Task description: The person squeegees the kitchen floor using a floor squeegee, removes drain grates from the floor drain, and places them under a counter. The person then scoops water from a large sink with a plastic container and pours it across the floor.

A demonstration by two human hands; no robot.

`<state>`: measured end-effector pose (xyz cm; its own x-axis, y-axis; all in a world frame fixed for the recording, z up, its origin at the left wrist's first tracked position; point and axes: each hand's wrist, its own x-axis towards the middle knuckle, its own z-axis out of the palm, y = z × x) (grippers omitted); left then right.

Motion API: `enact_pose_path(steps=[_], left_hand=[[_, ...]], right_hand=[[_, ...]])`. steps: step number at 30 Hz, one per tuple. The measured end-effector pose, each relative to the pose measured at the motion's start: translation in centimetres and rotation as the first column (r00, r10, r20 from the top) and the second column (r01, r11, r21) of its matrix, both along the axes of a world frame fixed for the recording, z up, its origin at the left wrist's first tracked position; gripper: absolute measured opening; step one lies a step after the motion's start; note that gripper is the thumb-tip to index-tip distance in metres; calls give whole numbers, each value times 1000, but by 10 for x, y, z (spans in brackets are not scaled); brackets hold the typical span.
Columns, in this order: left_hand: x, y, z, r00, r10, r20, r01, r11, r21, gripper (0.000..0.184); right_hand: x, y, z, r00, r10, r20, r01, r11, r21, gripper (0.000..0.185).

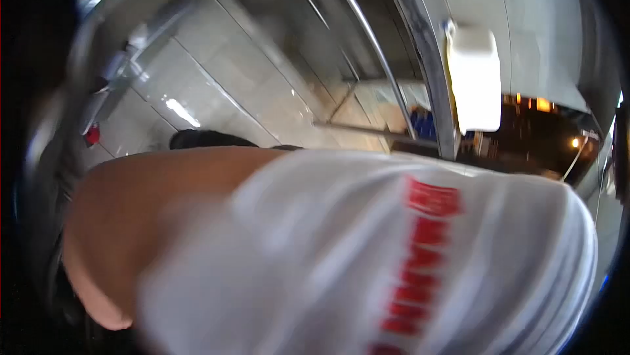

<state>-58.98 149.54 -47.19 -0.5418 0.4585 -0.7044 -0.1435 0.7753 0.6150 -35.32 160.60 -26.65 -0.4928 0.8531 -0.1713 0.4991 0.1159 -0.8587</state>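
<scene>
Neither of my hands shows in this head view. A white sleeve (341, 243) with red lettering fills the lower half, blurred and very near the camera. Out of it comes a bent bare arm (151, 197) on the left; its hand is hidden, and I cannot tell whether the arm is mine. Beyond the sleeve, at the upper right, there is a bright white box-like object (475, 79) beside a metal frame edge. What it is I cannot make out.
A shiny metal rail (371, 33) crosses the top middle. Grey tiled floor (223, 73) with glossy reflections spreads at the upper left. A dark shape (210, 138) shows behind the arm, and a small red object (92, 135) sits far left. Orange lights (543, 104) glow at right.
</scene>
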Motion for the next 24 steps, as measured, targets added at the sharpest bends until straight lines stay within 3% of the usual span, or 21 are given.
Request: enact_pose_path(steps=[6,11,14,17,18,19,20,21,22,24], left_hand=[[-24,-7,-22,994,-16,108,19,999,-27,54],[-14,-11,-42,981,15,191,-14,1000,-7,47],[-13,-3,-50,971,-46,234,46,999,5,44],[-20,0,-63,937,-64,343,80,996,-33,41],[-24,3,-66,890,-35,454,87,992,-94,40],[-31,21,-66,629,314,711,130,860,-494,37],[-3,7,-55,800,22,600,182,943,-278,35],[35,-8,-33,912,-241,332,296,947,-126,34],[74,-23,0,918,-304,256,336,937,-96,32],[106,-26,31,911,-377,166,389,920,-47,30]], right_hand=[[24,-39,21,973,-226,-35,228,971,72,35],[58,-70,22,949,-310,-51,314,944,97,36],[92,-102,14,898,-440,-15,440,898,6,37],[120,-167,-19,810,-570,141,587,777,-227,38],[123,-194,-35,783,-584,213,620,711,-332,38],[123,-228,-51,759,-588,279,646,627,-435,39],[107,-264,-96,726,-609,318,680,570,-462,41],[108,-292,-104,787,-562,256,573,512,-640,44],[107,-318,-82,753,-588,294,579,382,-720,32],[63,-363,-179,645,-751,144,500,271,-823,38]])
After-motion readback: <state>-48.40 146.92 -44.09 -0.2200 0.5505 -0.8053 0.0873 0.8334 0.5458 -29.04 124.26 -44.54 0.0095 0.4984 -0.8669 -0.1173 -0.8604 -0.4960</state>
